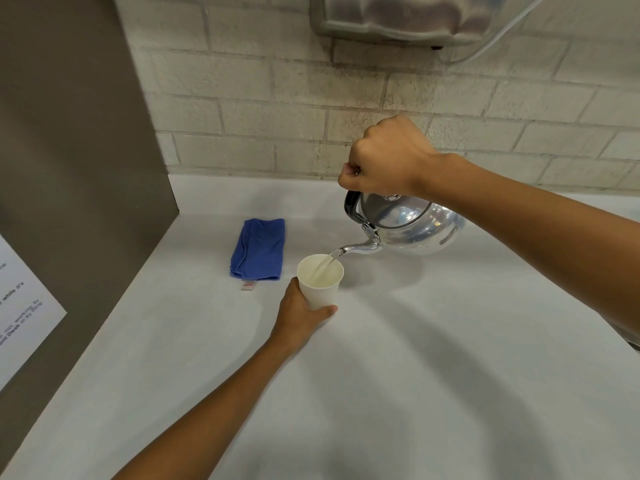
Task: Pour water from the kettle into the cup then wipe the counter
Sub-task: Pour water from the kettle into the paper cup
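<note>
Right hand [382, 157] fisted around the black handle of the metal kettle [410, 225], lifted clear of the white counter [415, 375] and tipped spout-down toward the left. A thin stream of water [323, 266] runs from the spout tip into the white paper cup [320, 280], which stands upright on the counter just below and left of the kettle. Water already pools in the cup's bottom. Left hand [299, 315] wraps the cup's lower wall from the near side, thumb lying across the front, fingers hidden behind. The two hands are apart, the cup hand nearer the camera, the kettle hand higher and toward the wall. Folded blue cloth [259, 249] lies flat on the counter just left of the cup, not touching it, with a small tag [248, 286] showing at its near edge. Brick wall [311, 98] behind; a metal wall-mounted unit [391, 19] above the kettle hand. Grey panel [69, 150] on the left with a printed sheet [20, 306] fixed to it. The right forearm crosses over the counter's right side and hides part of the kettle body.
</note>
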Demonstrator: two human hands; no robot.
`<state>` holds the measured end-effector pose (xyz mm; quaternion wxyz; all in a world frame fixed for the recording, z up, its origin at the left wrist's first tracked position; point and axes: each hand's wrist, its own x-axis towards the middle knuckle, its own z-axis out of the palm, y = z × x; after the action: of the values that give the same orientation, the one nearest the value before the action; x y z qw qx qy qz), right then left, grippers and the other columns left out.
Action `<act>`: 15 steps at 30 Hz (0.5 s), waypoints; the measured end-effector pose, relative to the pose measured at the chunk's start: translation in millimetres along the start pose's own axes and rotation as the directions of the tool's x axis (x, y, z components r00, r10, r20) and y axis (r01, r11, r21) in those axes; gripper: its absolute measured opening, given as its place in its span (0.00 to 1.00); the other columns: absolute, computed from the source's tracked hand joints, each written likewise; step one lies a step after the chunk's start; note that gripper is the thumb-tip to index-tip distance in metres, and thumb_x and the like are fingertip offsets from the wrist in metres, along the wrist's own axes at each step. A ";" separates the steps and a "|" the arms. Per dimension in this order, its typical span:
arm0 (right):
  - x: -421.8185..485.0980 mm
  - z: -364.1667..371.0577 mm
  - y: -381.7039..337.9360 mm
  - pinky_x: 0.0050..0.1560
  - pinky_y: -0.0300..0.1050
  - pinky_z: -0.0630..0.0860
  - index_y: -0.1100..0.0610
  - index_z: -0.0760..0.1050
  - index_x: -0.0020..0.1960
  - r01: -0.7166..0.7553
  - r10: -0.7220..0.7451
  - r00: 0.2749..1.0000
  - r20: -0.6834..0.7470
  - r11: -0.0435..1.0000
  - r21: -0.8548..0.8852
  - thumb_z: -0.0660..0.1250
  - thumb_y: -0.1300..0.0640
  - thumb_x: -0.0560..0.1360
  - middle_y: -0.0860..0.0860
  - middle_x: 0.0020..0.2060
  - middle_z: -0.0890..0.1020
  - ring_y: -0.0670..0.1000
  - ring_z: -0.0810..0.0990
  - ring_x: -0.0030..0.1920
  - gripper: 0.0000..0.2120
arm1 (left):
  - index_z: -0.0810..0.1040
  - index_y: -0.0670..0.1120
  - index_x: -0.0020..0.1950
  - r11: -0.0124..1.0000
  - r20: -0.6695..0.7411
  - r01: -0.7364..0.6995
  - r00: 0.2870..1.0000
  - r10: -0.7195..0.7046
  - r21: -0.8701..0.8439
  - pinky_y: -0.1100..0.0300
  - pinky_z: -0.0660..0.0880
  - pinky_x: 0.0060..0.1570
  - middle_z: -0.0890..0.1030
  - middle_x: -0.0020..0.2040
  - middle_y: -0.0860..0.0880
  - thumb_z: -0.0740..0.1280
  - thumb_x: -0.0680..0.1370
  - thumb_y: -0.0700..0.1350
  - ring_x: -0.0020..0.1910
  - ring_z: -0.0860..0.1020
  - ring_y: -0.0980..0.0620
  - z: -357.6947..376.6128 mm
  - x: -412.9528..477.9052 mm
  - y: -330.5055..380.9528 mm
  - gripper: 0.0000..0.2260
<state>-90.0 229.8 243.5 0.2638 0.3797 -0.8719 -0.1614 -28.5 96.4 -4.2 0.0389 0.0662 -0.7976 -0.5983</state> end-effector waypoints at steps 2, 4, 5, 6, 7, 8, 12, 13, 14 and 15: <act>-0.1 0.0 -0.1 0.29 0.37 0.50 0.57 0.52 0.22 -0.001 0.001 1.000 0.003 1.000 -0.001 0.59 0.58 0.69 0.50 0.18 0.54 0.49 0.50 0.22 0.22 | 0.64 0.46 0.65 1.000 0.002 0.000 1.000 0.000 0.005 0.74 0.70 0.32 0.73 0.59 0.48 0.77 0.65 0.44 0.53 0.70 0.54 -0.5 -0.5 0.2 0.33; -0.2 0.5 0.2 0.29 0.37 0.50 0.57 0.52 0.22 -0.005 0.005 1.000 0.004 1.000 -0.001 0.59 0.58 0.69 0.50 0.18 0.55 0.49 0.51 0.22 0.22 | 0.64 0.46 0.65 1.000 0.004 0.000 1.000 0.000 0.010 0.74 0.69 0.32 0.72 0.59 0.48 0.77 0.65 0.44 0.53 0.70 0.54 -0.8 -0.8 0.2 0.33; -0.2 0.8 0.3 0.29 0.37 0.50 0.57 0.52 0.22 -0.007 0.007 1.000 0.004 1.000 -0.001 0.59 0.58 0.69 0.50 0.18 0.55 0.49 0.51 0.22 0.22 | 0.64 0.46 0.65 1.000 0.005 -0.001 1.000 0.001 0.008 0.74 0.69 0.33 0.72 0.59 0.48 0.77 0.65 0.44 0.53 0.70 0.54 -0.7 -0.8 0.3 0.33; 0.0 0.8 0.2 0.29 0.37 0.50 0.57 0.52 0.22 -0.008 0.008 1.000 0.003 1.000 0.000 0.59 0.58 0.69 0.50 0.18 0.55 0.49 0.51 0.22 0.22 | 0.64 0.46 0.65 1.000 0.007 0.000 1.000 0.000 0.005 0.74 0.68 0.33 0.72 0.59 0.48 0.77 0.65 0.44 0.53 0.70 0.54 -0.7 -0.9 0.2 0.33; 0.2 0.9 0.2 0.29 0.37 0.50 0.57 0.52 0.22 -0.009 0.009 1.000 0.002 1.000 0.001 0.59 0.58 0.69 0.50 0.18 0.55 0.49 0.51 0.22 0.22 | 0.64 0.46 0.65 1.000 0.008 0.002 1.000 -0.002 0.003 0.74 0.68 0.34 0.72 0.59 0.48 0.77 0.65 0.44 0.53 0.70 0.54 -0.7 -1.0 0.2 0.33; 0.4 0.8 0.2 0.29 0.37 0.50 0.57 0.51 0.22 -0.008 0.008 1.000 -0.001 1.000 0.000 0.59 0.58 0.69 0.50 0.18 0.55 0.49 0.51 0.22 0.22 | 0.64 0.46 0.65 1.000 0.008 0.004 1.000 -0.004 0.000 0.74 0.68 0.33 0.72 0.59 0.49 0.77 0.65 0.44 0.53 0.71 0.54 -0.7 -1.0 0.4 0.33; 0.8 1.1 0.5 0.29 0.37 0.50 0.57 0.52 0.22 -0.004 0.004 1.000 0.001 1.000 -0.005 0.59 0.58 0.69 0.50 0.18 0.55 0.49 0.51 0.22 0.22 | 0.65 0.46 0.65 1.000 0.005 0.001 1.000 -0.001 0.001 0.75 0.69 0.32 0.72 0.58 0.49 0.77 0.65 0.44 0.52 0.70 0.54 0.0 -0.5 0.8 0.33; 0.9 1.1 0.3 0.29 0.37 0.50 0.57 0.51 0.22 -0.005 0.005 1.000 0.001 1.000 -0.003 0.59 0.58 0.69 0.50 0.18 0.55 0.49 0.51 0.22 0.21 | 0.65 0.46 0.65 1.000 0.002 0.002 1.000 -0.002 0.004 0.75 0.67 0.33 0.72 0.58 0.49 0.77 0.65 0.44 0.52 0.70 0.54 0.1 -0.3 0.6 0.33; 0.9 1.1 0.3 0.29 0.37 0.50 0.57 0.51 0.22 -0.004 0.004 1.000 0.001 1.000 -0.001 0.59 0.58 0.69 0.50 0.18 0.55 0.49 0.51 0.22 0.21 | 0.65 0.46 0.65 1.000 0.000 0.003 1.000 -0.003 0.006 0.75 0.66 0.35 0.72 0.58 0.49 0.77 0.65 0.44 0.52 0.70 0.54 0.1 -0.3 0.4 0.33; 0.9 1.2 0.3 0.29 0.37 0.50 0.57 0.51 0.22 -0.005 0.005 1.000 0.002 1.000 0.000 0.59 0.58 0.69 0.50 0.18 0.54 0.49 0.51 0.22 0.21 | 0.65 0.46 0.65 1.000 -0.001 0.005 1.000 -0.005 0.007 0.75 0.66 0.34 0.73 0.58 0.49 0.77 0.65 0.44 0.52 0.70 0.54 0.1 -0.3 0.3 0.33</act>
<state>-91.3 229.5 243.0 0.2634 0.3774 -0.8731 -0.1610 -28.2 96.6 -4.0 0.0375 0.0687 -0.7995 -0.5955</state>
